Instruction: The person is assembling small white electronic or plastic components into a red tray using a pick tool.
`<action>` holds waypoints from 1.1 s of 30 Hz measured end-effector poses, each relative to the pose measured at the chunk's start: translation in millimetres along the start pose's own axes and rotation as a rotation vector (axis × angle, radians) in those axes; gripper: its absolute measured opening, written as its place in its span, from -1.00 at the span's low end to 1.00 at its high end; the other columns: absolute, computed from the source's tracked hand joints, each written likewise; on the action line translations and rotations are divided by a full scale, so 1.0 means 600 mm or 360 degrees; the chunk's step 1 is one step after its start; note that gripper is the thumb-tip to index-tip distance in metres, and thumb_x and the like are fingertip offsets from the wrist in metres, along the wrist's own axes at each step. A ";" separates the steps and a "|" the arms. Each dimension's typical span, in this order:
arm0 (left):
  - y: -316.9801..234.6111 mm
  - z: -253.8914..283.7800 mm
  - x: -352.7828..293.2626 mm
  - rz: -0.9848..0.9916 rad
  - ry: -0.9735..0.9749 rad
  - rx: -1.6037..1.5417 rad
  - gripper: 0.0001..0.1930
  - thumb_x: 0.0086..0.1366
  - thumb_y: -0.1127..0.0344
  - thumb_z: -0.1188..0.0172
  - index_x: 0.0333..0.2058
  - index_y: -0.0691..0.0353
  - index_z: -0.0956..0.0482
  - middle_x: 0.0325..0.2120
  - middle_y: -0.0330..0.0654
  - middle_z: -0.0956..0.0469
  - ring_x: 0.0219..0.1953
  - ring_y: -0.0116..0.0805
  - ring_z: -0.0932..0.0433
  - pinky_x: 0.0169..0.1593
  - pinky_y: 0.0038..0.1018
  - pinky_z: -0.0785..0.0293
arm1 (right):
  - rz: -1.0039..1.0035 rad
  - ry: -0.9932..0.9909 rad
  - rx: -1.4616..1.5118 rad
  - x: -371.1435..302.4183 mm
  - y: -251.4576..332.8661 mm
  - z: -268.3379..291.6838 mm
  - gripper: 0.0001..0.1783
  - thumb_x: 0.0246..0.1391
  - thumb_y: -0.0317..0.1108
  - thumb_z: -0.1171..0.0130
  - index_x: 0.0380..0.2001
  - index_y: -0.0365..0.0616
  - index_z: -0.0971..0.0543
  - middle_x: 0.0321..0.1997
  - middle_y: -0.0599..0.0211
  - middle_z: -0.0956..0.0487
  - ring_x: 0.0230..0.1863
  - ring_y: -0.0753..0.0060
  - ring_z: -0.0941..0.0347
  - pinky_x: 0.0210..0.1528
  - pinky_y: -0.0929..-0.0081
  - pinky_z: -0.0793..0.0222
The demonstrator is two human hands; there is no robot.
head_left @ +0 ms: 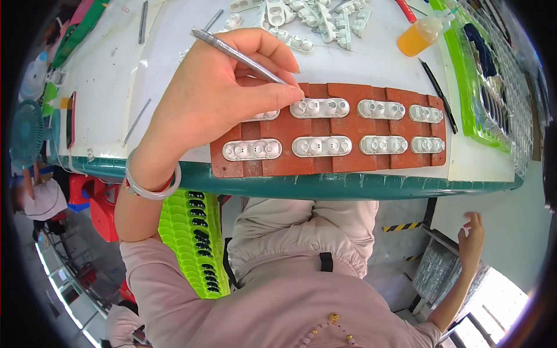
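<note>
A slim silver metal rod (238, 56) sits pen-like between the thumb and fingers of my left hand (212, 87). Its lower end disappears at my fingertips, beside a white oval plastic part (319, 108) in the far row of a reddish-brown holder block (284, 167). Several such parts, each with small round cups, lie in two rows on the block; my hand partly covers the far-left one (264, 116). Away from the table, at the lower right, my right hand (473, 238) hangs empty with its fingers loosely bent and apart.
Loose white plastic parts (325, 20) are heaped at the back. At the back right stands a bottle of orange liquid (420, 36), near a black pen-like tool (438, 93) and a green-edged tray (464, 87). A lime-green tray (180, 232) with small black pieces is below the table edge.
</note>
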State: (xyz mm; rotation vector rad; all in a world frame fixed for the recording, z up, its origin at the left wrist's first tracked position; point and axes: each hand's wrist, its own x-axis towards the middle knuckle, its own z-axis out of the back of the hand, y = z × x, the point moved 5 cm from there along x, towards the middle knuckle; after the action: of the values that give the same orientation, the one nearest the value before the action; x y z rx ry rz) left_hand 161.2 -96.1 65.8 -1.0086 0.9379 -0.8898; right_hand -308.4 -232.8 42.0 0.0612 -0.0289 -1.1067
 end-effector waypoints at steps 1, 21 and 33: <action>0.000 -0.002 0.002 0.0007 0.0005 0.0008 -0.79 0.06 0.54 -0.29 -0.31 0.26 -0.50 -0.43 -0.23 -0.58 -0.38 -0.56 -0.55 -0.34 -0.66 -0.47 | -0.0005 0.0007 0.0008 0.000 -0.010 -0.001 -0.90 0.03 -0.49 -0.13 -0.36 -0.30 -0.50 -0.55 0.22 -0.48 -0.45 0.21 -0.47 -0.32 0.39 -0.37; -0.012 -0.019 0.005 0.0010 -0.0062 0.0326 -0.82 0.08 0.48 -0.27 -0.31 0.24 -0.51 -0.44 -0.27 -0.59 -0.45 -0.61 -0.50 -0.40 -0.65 -0.42 | 0.1431 0.0084 0.1172 0.204 0.495 0.006 -0.80 -0.07 -0.53 -0.24 -0.28 -0.21 -0.62 -0.35 0.29 -0.49 -0.26 0.37 -0.40 -0.22 0.53 -0.32; -0.004 -0.028 0.012 0.0013 -0.0040 0.0321 -0.83 0.05 0.49 -0.27 -0.34 0.23 -0.51 -0.47 -0.31 -0.58 -0.49 -0.65 -0.47 -0.45 -0.68 -0.38 | 0.1112 0.0518 0.1379 0.217 0.504 -0.027 -0.87 -0.02 -0.44 -0.24 -0.37 -0.23 -0.63 -0.42 0.37 -0.50 -0.42 0.58 -0.36 -0.31 0.59 -0.29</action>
State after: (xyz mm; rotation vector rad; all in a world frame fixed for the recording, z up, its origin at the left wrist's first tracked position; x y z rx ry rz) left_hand 147.6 -108.2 62.7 -0.8408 0.8128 -0.9428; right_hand 20.7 -213.6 44.1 0.9368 -0.2202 -0.3103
